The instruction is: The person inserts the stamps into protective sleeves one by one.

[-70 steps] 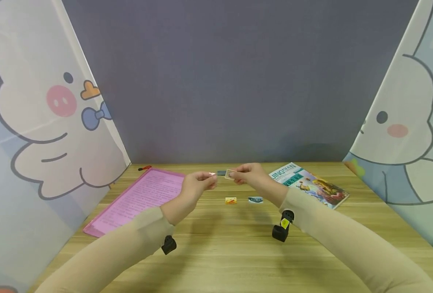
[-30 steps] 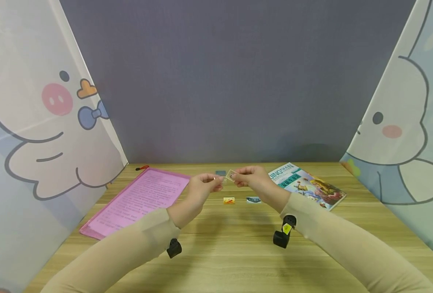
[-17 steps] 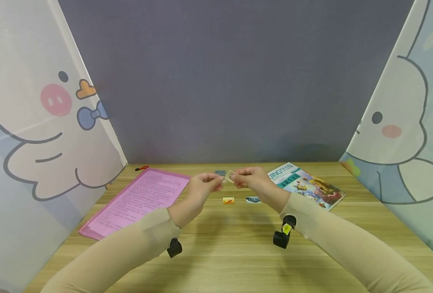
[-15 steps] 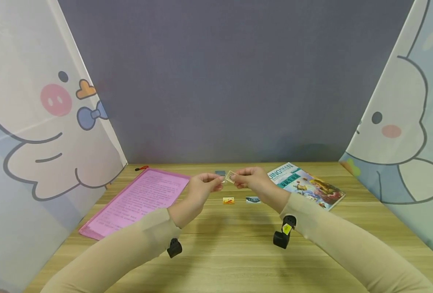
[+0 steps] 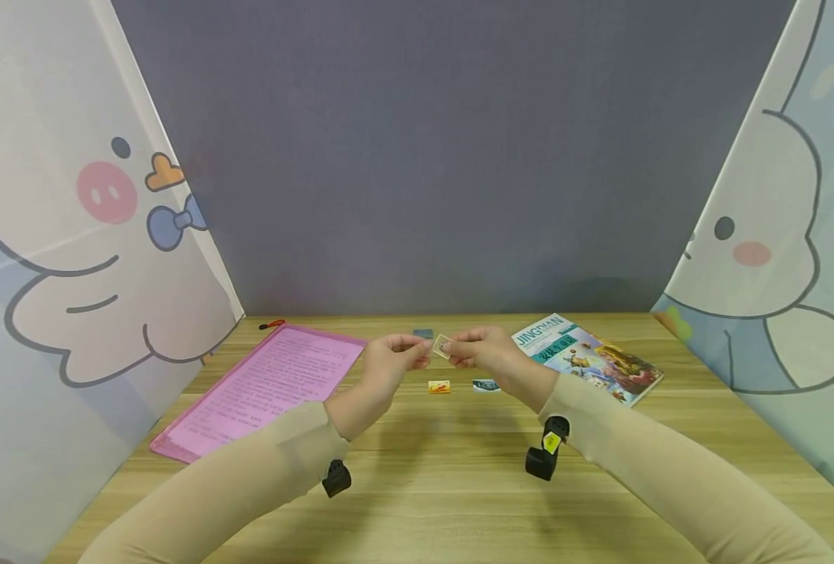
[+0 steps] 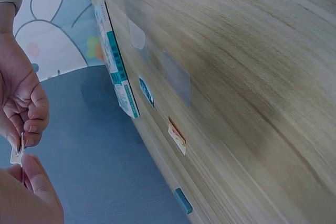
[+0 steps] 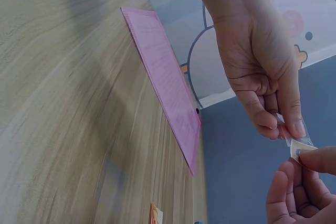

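Note:
My left hand [image 5: 383,372] and right hand [image 5: 501,359] meet above the table, fingertips close together. Between thumb and fingers the right hand pinches a small pale-bordered stamp [image 5: 441,347], turned cornerwise. A small clear plastic sleeve [image 7: 308,136] is pinched in the left hand; in the right wrist view the stamp overlaps the sleeve's edge, and fingers hide part of both. On the table below lie a yellow-orange stamp [image 5: 439,387] and a blue-grey stamp [image 5: 486,386]. Nearer me, clear film pieces [image 6: 177,80] lie flat.
At the left lies a pink document pouch [image 5: 268,384] with a red zipper pull [image 5: 272,323]. A colourful magazine [image 5: 589,356] sits at the right. Behind the hands is a small dark blue block [image 5: 423,334]. A grey panel [image 5: 452,157] rises at the table's back edge.
The hands have come together, the left moving right and the right slightly lower. The stamp has turned from nearly level to cornerwise and now meets the left fingertips.

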The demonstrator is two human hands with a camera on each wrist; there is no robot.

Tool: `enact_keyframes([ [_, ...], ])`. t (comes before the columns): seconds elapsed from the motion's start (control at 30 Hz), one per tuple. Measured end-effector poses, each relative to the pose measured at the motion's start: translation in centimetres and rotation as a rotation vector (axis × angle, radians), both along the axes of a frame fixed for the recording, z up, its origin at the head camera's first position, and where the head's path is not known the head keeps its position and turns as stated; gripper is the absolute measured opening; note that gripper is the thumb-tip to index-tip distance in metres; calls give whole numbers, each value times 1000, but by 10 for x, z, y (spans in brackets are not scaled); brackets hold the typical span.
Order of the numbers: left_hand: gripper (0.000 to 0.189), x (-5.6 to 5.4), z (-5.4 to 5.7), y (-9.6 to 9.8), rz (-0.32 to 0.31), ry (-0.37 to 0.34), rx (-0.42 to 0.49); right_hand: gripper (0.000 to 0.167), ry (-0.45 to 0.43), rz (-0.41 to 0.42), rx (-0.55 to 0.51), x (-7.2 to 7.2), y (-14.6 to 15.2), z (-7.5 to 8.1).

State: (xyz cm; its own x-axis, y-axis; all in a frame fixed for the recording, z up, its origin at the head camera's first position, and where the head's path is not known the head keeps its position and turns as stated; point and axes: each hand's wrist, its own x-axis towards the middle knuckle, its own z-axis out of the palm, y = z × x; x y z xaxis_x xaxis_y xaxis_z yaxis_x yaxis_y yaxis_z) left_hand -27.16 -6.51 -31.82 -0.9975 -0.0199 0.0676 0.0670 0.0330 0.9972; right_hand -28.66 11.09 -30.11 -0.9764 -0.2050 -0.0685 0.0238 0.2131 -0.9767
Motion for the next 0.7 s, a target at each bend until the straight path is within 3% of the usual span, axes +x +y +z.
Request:
enact_keyframes([
  [0.7,21,0,-6,-3,-30,48,-20,23,-45,136,44,-5,5,2],
])
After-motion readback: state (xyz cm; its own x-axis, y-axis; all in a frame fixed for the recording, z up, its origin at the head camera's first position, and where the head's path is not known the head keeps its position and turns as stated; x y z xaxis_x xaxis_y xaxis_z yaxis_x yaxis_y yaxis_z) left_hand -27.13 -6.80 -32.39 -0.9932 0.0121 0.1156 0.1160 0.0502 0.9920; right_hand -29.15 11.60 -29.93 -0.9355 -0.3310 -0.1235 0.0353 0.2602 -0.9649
